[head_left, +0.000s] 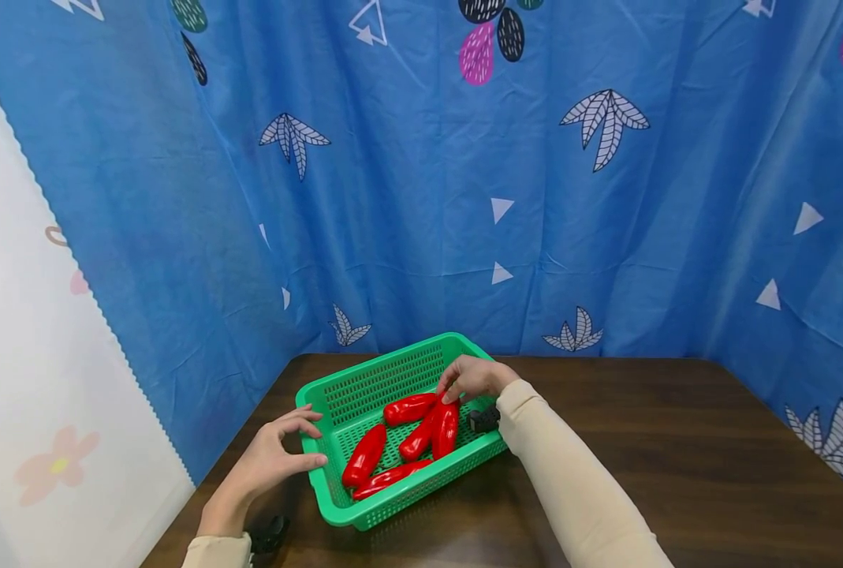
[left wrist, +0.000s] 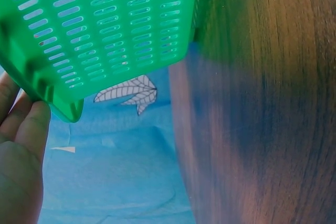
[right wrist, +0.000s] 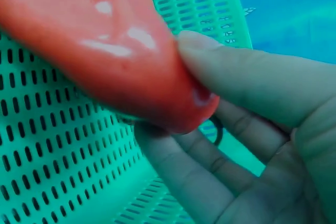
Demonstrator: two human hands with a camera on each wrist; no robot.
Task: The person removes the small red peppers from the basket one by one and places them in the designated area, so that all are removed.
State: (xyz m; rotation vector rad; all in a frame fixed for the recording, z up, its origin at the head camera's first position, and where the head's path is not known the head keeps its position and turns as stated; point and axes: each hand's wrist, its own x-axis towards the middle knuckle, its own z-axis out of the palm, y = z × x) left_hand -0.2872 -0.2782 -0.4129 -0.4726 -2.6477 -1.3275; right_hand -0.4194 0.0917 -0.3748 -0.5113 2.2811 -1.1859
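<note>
Up at my head, the widest view here, looking forward and down over my left grip (head_left: 272,454) and right grip (head_left: 472,377), taking in the whole basket (head_left: 382,383), the bench (head_left: 641,442) and the curtain (head_left: 407,197) beyond both. At my left wrist it's close, facing the slotted basket wall beside that grip, tipped sideways, bench opposite my fingers (left wrist: 34,129)! At my right wrist, closest of all, it faces past that grip into the basket, the gripped red pepper (right wrist: 115,61) looming large; my head view shares that pinch, and the left grip at the rim.
</note>
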